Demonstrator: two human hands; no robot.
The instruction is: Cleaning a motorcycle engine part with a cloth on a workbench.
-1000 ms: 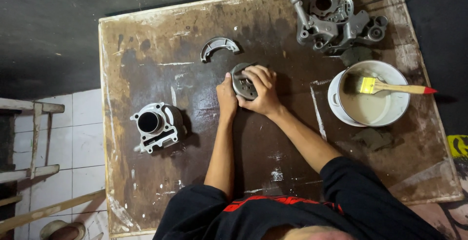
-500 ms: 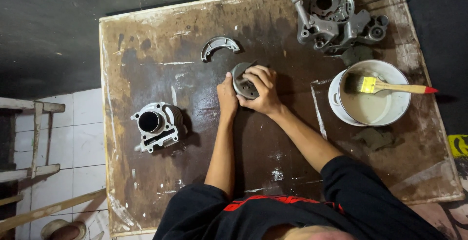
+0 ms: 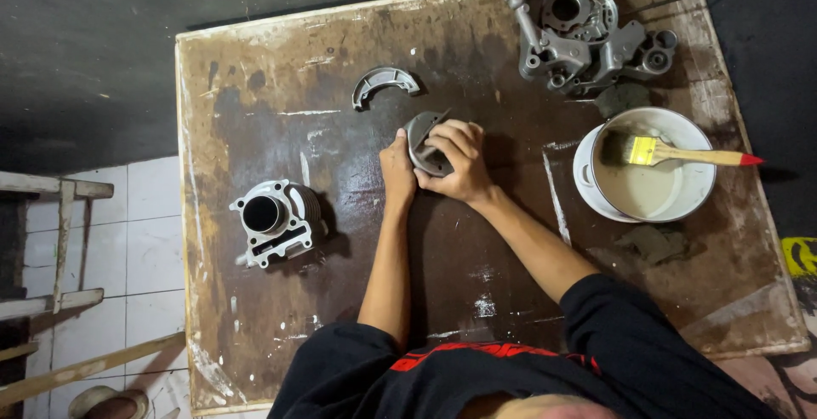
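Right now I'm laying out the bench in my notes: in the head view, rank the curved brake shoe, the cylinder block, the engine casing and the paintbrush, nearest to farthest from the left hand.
1. Curved brake shoe, just above the left hand.
2. Cylinder block, lower left.
3. Engine casing, upper right.
4. Paintbrush, across the white bowl, far right.

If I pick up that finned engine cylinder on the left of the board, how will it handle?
The engine cylinder looks like solid cast metal, so probably heavy for its size and rigid. It lies on its side, and its round finned body might rock or roll if pushed. The fins should give some grip.
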